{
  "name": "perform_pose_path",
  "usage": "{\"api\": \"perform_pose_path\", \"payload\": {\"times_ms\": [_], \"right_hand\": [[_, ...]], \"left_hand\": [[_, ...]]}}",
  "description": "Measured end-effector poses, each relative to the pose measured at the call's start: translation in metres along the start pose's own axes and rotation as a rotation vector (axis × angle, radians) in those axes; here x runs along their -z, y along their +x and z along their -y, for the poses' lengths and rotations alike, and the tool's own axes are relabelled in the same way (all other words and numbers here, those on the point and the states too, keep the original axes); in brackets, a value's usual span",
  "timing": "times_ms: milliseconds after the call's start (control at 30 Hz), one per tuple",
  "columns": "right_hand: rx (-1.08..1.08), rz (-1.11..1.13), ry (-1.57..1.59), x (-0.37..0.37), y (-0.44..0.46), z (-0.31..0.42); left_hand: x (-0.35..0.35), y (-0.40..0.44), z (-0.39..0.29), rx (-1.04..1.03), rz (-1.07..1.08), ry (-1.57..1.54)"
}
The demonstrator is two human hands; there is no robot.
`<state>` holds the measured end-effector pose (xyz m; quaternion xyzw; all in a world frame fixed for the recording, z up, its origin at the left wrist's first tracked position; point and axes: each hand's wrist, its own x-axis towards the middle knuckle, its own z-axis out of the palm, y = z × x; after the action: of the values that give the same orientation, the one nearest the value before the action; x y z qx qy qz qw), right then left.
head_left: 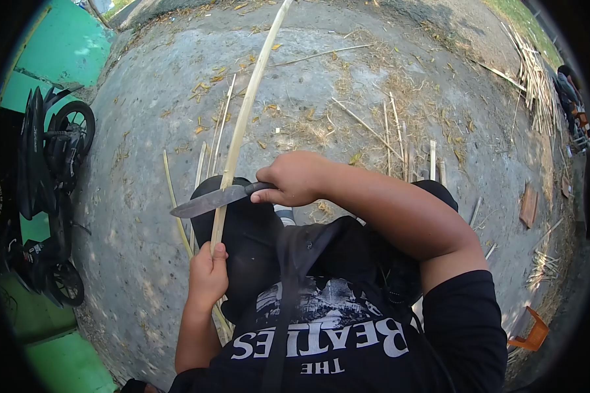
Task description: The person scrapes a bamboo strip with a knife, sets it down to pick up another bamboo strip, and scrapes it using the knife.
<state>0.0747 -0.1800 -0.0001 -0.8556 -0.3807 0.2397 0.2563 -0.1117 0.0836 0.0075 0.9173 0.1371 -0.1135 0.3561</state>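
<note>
My left hand (208, 275) is closed around the near end of a long, pale bamboo strip (248, 105), which runs up and away past the top of the view. In my right hand (294, 178) is the dark handle of a knife (208, 202). Its wide grey blade points left and lies across the strip, a little beyond my left hand. Whether the edge bites into the strip, I cannot tell. Under the blade and strip is my dark-clothed left knee (242, 229).
More thin strips (223, 124) lie on the concrete ground (151, 98) ahead. A pile of split sticks (536, 85) is at the far right, near a person (570, 98). A motorcycle (52, 157) stands at left. A brown block (529, 205) and an orange object (532, 331) are at right.
</note>
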Motion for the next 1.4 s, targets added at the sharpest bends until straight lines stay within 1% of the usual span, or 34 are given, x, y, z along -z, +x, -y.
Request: {"api": "perform_pose_path", "payload": {"times_ms": [67, 167, 200, 267, 333, 433, 467, 567, 600, 700, 733, 767, 833, 867, 900, 967, 1067, 1100, 1167, 1267, 1367, 1400], "right_hand": [[0.022, 0.018, -0.004, 0.004, -0.001, -0.001], [-0.065, -0.012, -0.057, 0.013, 0.011, -0.034], [0.012, -0.114, 0.000, 0.007, 0.009, -0.028], [-0.015, -0.083, 0.025, -0.001, 0.008, -0.024], [-0.028, -0.029, 0.004, 0.004, 0.003, -0.007], [0.002, -0.025, -0.045, 0.006, 0.002, -0.006], [0.000, -0.068, -0.047, 0.017, 0.007, -0.027], [-0.167, -0.167, 0.042, 0.033, 0.008, -0.056], [-0.138, -0.177, 0.088, 0.029, 0.008, -0.054], [-0.016, -0.048, 0.015, 0.016, 0.003, -0.016], [0.052, -0.054, -0.006, 0.003, 0.002, -0.007], [0.050, -0.046, -0.001, 0.001, 0.002, -0.008], [0.046, -0.032, -0.003, 0.005, 0.002, -0.012], [-0.052, -0.048, 0.025, 0.016, 0.004, -0.022], [-0.100, -0.096, 0.094, 0.023, 0.008, -0.038], [-0.186, -0.082, 0.106, 0.029, 0.010, -0.053], [-0.044, -0.052, 0.056, 0.014, 0.006, -0.029], [-0.009, -0.034, -0.007, 0.009, 0.002, -0.012], [-0.008, 0.007, -0.029, 0.010, 0.000, -0.006], [-0.102, -0.087, 0.042, 0.021, 0.010, -0.038], [-0.136, -0.097, 0.033, 0.019, 0.010, -0.035], [-0.111, -0.075, 0.010, 0.016, 0.008, -0.027]], "left_hand": [[0.002, 0.000, -0.004, -0.052, -0.006, 0.041], [0.002, 0.001, -0.013, -0.019, -0.020, 0.047], [0.001, 0.003, -0.012, 0.002, -0.023, 0.019], [0.002, 0.000, -0.004, 0.062, -0.001, -0.013], [0.002, -0.002, -0.004, 0.011, -0.004, 0.001], [0.000, 0.002, -0.009, -0.047, -0.026, 0.025], [0.000, -0.001, -0.010, -0.059, -0.029, 0.033], [0.004, 0.000, -0.010, 0.019, 0.015, 0.037], [0.004, 0.001, -0.010, 0.002, 0.003, 0.021], [0.003, 0.000, -0.009, -0.023, 0.011, -0.010], [0.005, 0.001, -0.012, -0.019, 0.027, -0.012], [0.006, 0.001, -0.014, -0.015, 0.041, -0.015], [0.003, -0.001, -0.013, -0.028, 0.005, 0.000], [0.001, -0.002, -0.012, -0.037, -0.014, 0.004], [0.000, -0.001, -0.011, -0.038, -0.025, -0.007], [-0.001, -0.003, -0.008, -0.031, -0.044, -0.022], [0.000, -0.002, -0.006, -0.014, -0.029, -0.013], [0.000, 0.000, -0.007, -0.031, -0.024, -0.014], [0.001, -0.001, -0.008, -0.053, -0.008, -0.012], [0.001, -0.002, -0.007, -0.041, -0.009, -0.005], [0.005, 0.000, -0.007, -0.003, 0.015, -0.010], [0.006, 0.000, -0.006, -0.013, 0.017, -0.018]]}}
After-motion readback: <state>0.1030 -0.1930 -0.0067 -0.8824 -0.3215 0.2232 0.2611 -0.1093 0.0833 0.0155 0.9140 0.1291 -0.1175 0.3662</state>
